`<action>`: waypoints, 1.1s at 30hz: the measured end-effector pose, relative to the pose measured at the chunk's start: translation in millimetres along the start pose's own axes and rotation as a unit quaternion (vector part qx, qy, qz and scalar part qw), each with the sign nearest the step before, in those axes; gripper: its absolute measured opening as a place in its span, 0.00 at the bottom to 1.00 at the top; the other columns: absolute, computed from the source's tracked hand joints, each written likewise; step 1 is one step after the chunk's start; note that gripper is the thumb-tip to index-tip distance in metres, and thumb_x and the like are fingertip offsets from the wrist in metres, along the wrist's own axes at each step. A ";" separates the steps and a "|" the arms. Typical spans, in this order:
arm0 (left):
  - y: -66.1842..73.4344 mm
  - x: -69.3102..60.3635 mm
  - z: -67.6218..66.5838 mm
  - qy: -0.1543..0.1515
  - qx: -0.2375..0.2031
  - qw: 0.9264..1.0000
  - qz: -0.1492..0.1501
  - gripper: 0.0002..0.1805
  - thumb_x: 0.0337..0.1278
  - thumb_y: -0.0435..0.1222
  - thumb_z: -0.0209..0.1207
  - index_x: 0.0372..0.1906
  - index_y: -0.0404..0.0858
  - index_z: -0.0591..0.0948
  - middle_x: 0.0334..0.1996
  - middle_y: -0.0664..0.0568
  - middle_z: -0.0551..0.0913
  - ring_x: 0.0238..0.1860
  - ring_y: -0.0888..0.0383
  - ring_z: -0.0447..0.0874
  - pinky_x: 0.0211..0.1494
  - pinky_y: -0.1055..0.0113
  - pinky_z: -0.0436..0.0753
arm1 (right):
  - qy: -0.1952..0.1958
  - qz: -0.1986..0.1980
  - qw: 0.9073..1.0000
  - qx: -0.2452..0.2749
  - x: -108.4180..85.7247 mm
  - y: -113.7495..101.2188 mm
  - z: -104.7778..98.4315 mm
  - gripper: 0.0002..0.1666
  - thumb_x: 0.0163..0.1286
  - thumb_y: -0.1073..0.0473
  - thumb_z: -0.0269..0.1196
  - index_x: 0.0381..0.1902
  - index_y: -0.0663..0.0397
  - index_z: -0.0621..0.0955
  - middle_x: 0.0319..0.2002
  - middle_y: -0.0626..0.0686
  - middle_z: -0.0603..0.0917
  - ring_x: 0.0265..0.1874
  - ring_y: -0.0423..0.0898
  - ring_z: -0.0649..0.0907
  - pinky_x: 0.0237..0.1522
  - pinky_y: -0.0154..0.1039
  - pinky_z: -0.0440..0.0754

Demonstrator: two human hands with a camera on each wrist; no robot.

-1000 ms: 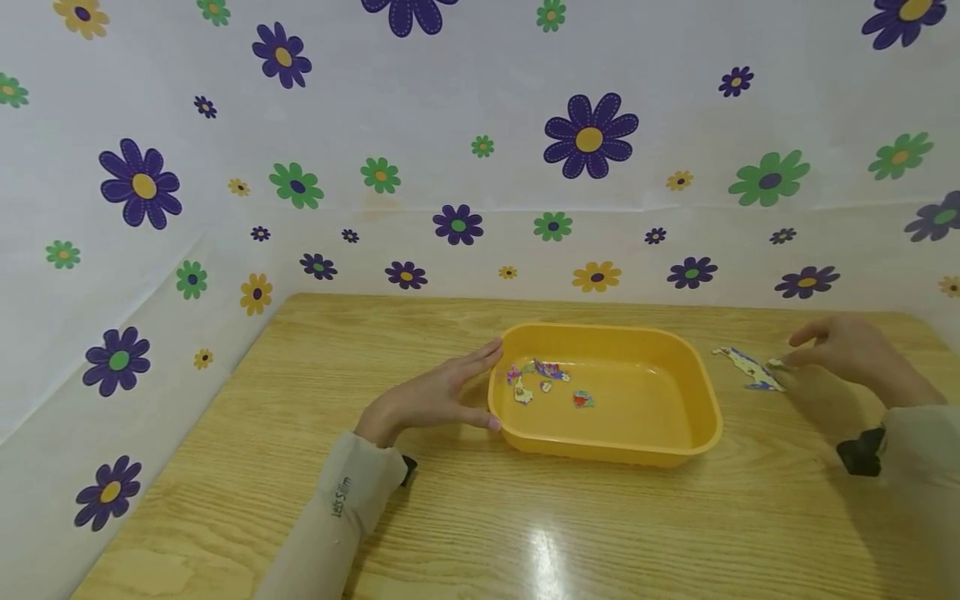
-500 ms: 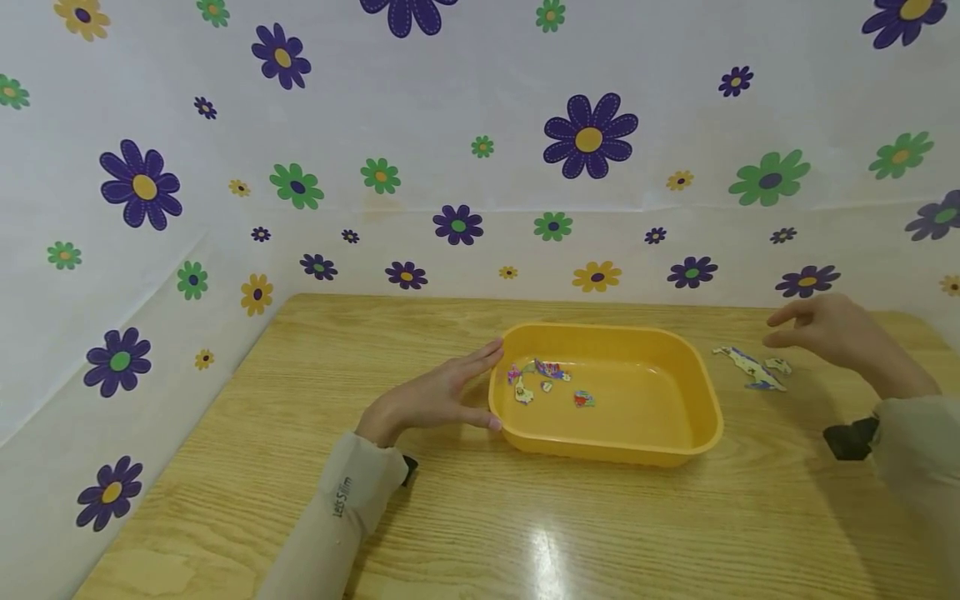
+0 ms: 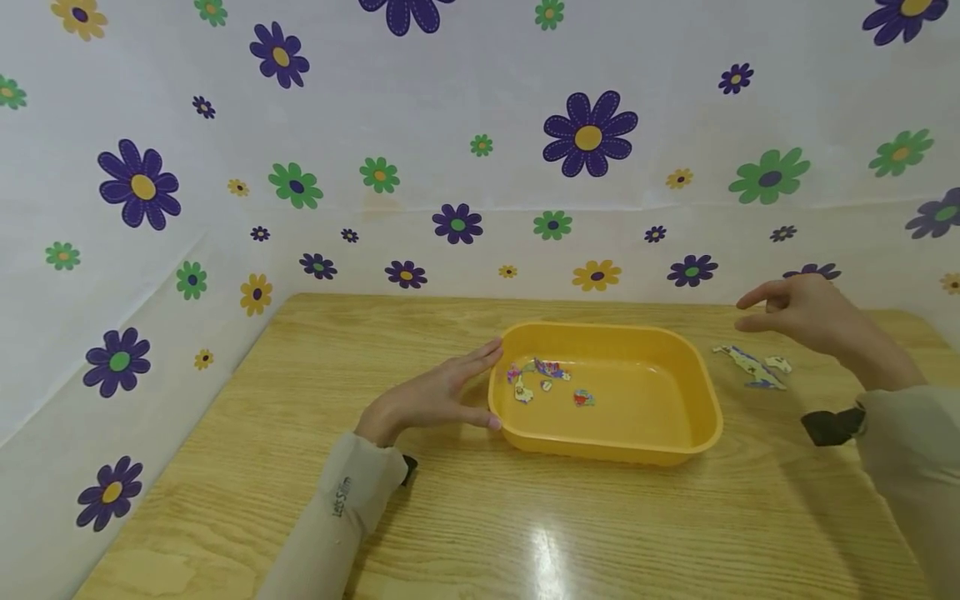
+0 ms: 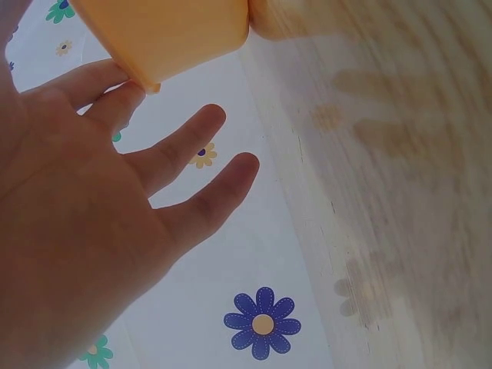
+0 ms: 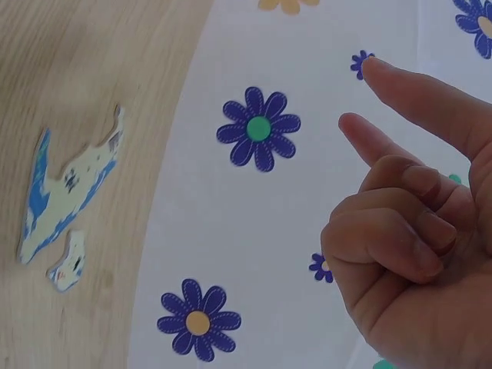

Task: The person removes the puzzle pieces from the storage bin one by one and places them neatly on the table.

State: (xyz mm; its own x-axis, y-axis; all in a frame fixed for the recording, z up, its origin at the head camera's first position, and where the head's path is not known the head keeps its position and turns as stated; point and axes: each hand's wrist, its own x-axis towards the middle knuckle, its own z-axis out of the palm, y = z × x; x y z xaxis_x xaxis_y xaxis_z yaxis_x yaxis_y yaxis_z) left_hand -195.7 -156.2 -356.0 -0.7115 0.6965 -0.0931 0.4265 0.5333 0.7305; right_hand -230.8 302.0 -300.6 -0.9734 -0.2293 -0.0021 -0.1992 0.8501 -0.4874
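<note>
My left hand (image 3: 431, 400) rests its fingertips and thumb against the left end of a yellow plastic tray (image 3: 607, 446), its fingers straight and spread. In the left wrist view, fingertips touch the tray's wall (image 4: 177, 38). My right hand (image 3: 813, 317) hovers above the table at the right with nothing in it. Its thumb and index finger stand apart, and the other fingers curl toward the palm in the right wrist view. Below it lie a long, flat, cream-and-blue piece (image 5: 69, 192) with an irregular outline and a smaller similar piece (image 5: 69, 263), close beside each other.
Inside the tray, toward its left, lie several small flat colourful pieces, among them a cream one (image 3: 522, 390), a blue-and-red one (image 3: 551, 369) and a red-green one (image 3: 583, 399). A wooden table (image 3: 420, 533) meets a white flower-print backdrop (image 3: 480, 92) behind and at left.
My right hand has risen off the small cream piece and moved left and away from me, leaving that piece on the table. My left hand and the tray have stayed put.
</note>
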 end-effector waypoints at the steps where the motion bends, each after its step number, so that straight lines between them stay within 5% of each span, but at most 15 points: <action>1: -0.3 0.1 0.1 0.000 -0.001 1.000 0.001 0.54 0.59 0.41 0.71 0.81 0.34 0.49 0.82 0.48 0.40 0.80 0.47 0.38 0.79 0.47 0.46 | 0.001 -0.004 1.000 0.002 0.4 -2.8 0.5 0.25 0.70 0.58 0.68 0.53 0.77 0.80 0.19 0.48 0.62 0.18 0.42 0.61 0.19 0.34 0.60; 12: -0.6 -1.0 -0.4 0.001 0.002 1.000 0.003 0.54 0.60 0.42 0.71 0.81 0.35 0.49 0.82 0.48 0.40 0.80 0.48 0.38 0.79 0.48 0.47 | -0.021 0.001 0.999 0.035 4.7 -25.4 4.1 0.27 0.71 0.55 0.67 0.57 0.73 0.79 0.26 0.50 0.66 0.24 0.44 0.65 0.23 0.37 0.63; 33: -1.2 -0.6 -0.5 0.001 -0.001 1.000 0.003 0.54 0.60 0.43 0.71 0.81 0.34 0.49 0.82 0.47 0.41 0.80 0.47 0.39 0.79 0.47 0.47 | -0.019 -0.018 0.995 0.100 20.5 -55.7 19.9 0.24 0.69 0.60 0.69 0.57 0.73 0.80 0.22 0.51 0.67 0.21 0.46 0.67 0.21 0.33 0.67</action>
State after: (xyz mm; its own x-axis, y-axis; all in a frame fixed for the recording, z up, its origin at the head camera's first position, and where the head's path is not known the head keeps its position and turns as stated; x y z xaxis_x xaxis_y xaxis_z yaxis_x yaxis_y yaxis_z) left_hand -196.1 -157.6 -356.5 -0.7098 0.6989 -0.0883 0.4290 0.5283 0.7327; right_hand -237.3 240.5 -290.9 -0.9602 -0.2791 -0.0126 -0.2040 0.7310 -0.6512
